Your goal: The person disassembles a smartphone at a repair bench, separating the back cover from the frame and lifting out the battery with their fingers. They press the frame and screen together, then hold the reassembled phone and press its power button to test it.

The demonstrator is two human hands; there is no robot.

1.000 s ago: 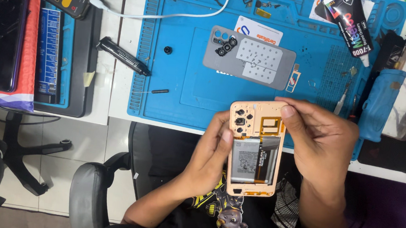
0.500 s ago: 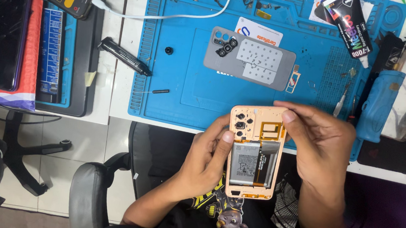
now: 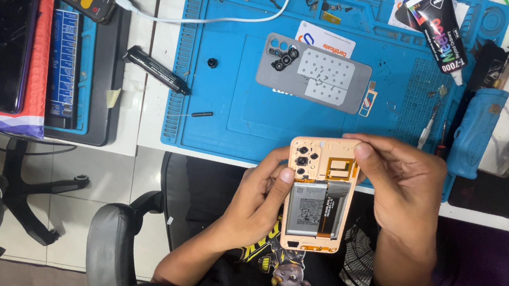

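The opened phone (image 3: 321,194), peach-coloured and with its back cover removed, is held face down in both hands above the near edge of the blue work mat (image 3: 257,110), over the person's lap. The left hand (image 3: 259,206) grips the phone's left edge, fingers wrapped behind the frame and the thumb resting on the silver battery (image 3: 308,208) near its upper left corner. The right hand (image 3: 404,186) closes on the phone's upper right edge, the thumb pressed against the frame beside the square gold-coloured part (image 3: 340,168); its fingers lie over the top right corner. Both grips are closed on the phone; neither hand holds a tool. The camera cluster (image 3: 303,162) of the phone sits at the upper left of the exposed interior. On the mat, well apart from the hands, lies the grey back cover (image 3: 315,80), inner side up, with white perforated pads on it. To the left of the mat lie a black cylindrical tool (image 3: 155,69) and a small black screwdriver bit (image 3: 201,114). A black adhesive tube (image 3: 438,30) rests at the mat's upper right corner. A blue handled tool (image 3: 473,131) lies at the right edge, just beside the right hand.
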